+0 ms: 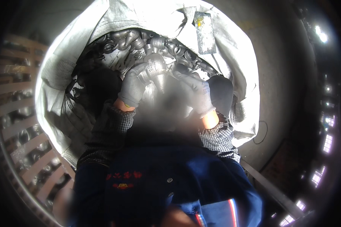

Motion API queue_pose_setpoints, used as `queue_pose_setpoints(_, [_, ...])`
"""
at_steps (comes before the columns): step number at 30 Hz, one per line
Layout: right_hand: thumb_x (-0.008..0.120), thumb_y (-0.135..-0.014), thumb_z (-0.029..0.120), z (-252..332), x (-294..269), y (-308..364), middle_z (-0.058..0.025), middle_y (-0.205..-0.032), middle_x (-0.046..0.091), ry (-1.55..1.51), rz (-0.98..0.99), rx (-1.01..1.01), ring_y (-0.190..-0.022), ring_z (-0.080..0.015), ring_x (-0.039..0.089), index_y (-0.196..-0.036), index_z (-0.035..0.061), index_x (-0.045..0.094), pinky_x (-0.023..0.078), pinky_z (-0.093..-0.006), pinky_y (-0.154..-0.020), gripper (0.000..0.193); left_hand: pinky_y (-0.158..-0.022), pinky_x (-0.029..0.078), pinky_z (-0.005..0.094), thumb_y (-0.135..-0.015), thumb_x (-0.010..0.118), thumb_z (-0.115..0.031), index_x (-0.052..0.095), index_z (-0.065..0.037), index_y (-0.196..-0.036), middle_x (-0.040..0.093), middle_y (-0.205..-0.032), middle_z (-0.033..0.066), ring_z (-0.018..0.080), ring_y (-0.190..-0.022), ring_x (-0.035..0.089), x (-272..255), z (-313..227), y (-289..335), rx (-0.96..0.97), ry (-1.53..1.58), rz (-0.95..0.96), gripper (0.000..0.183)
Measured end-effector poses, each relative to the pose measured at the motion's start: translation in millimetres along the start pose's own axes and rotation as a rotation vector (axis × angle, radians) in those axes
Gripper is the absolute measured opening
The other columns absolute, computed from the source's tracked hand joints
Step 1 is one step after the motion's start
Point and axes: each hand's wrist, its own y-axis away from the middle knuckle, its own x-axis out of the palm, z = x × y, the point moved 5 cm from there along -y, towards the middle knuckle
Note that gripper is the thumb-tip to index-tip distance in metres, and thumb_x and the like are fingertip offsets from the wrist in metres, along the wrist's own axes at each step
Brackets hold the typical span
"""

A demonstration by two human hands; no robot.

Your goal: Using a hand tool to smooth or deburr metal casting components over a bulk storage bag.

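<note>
My left hand (133, 86), in a grey-white knit glove, is closed around the side of a grey metal pipe fitting (155, 66). The fitting has a rounded body with raised marks and a tapered lower end. To its right is my right hand (197, 90), also gloved, with its fingers bent together toward the fitting. A dark patch shows at those fingertips, and I cannot make out what they hold. Just beyond both hands, a heap of similar grey fittings (165, 43) lies inside a large white woven sack (57, 90). A blurred haze covers the area between my wrists.
A dark, worn rectangular plate (205, 33) with a yellow spot rests on the sack's far right rim. Left of the sack stands a slatted crate (17, 109) with shiny metal pieces behind its slats. A metal bar (271, 187) runs along the lower right.
</note>
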Motion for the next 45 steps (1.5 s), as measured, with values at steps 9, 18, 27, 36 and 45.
queue_pose_setpoints(9, [0.062,-0.084,0.010,-5,4,-1,-0.0088,-0.092,0.067,-0.216,0.123,0.193,-0.075,-0.0134,0.061,-0.115,0.0052,0.063,0.049,-0.0275,-0.070,0.032,-0.081,0.052,0.0336,-0.095,0.041,-0.013,0.054,-0.001,-0.116,0.063,-0.107,0.0128,0.0216,-0.094,0.064,-14,3,-4,-0.004,-0.044,-0.003,0.027])
queue_pose_setpoints(18, [0.070,-0.079,0.041,-35,31,-21,-0.0194,-0.111,0.064,-0.337,-0.016,0.391,-0.107,-0.0240,0.061,-0.128,-0.0035,0.050,0.045,-0.0318,-0.091,0.069,-0.079,0.048,0.0257,-0.090,0.052,-0.008,0.064,0.002,-0.101,0.064,-0.096,0.0060,0.0132,-0.087,0.060,32,-2,9,0.124,-0.199,0.065,0.019])
queue_pose_setpoints(27, [0.071,-0.078,0.037,-33,34,-18,-0.0183,-0.103,0.067,-0.302,0.083,0.219,-0.100,-0.0240,0.064,-0.124,-0.0013,0.054,0.047,-0.0321,-0.087,0.062,-0.078,0.050,0.0259,-0.091,0.049,-0.004,0.056,0.000,-0.114,0.061,-0.105,0.0059,0.0126,-0.090,0.059,19,4,13,0.062,-0.236,0.204,0.024])
queue_pose_setpoints(36, [0.069,-0.078,0.035,-17,27,-21,-0.0202,-0.101,0.067,-0.225,0.042,0.396,-0.093,-0.0248,0.065,-0.122,-0.0027,0.055,0.048,-0.0337,-0.084,0.060,-0.080,0.049,0.0269,-0.092,0.045,-0.001,0.059,0.002,-0.111,0.060,-0.107,0.0086,0.0136,-0.091,0.059,-5,16,-5,0.214,-0.412,0.111,0.023])
queue_pose_setpoints(45, [0.067,-0.078,0.024,-19,23,-19,-0.0111,-0.088,0.067,-0.260,0.111,0.257,-0.080,-0.0164,0.063,-0.116,-0.0024,0.059,0.049,-0.0289,-0.075,0.047,-0.089,0.049,0.0337,-0.094,0.043,-0.009,0.053,0.001,-0.117,0.061,-0.109,0.0113,0.0201,-0.099,0.062,-6,15,-5,0.005,-0.178,0.056,0.027])
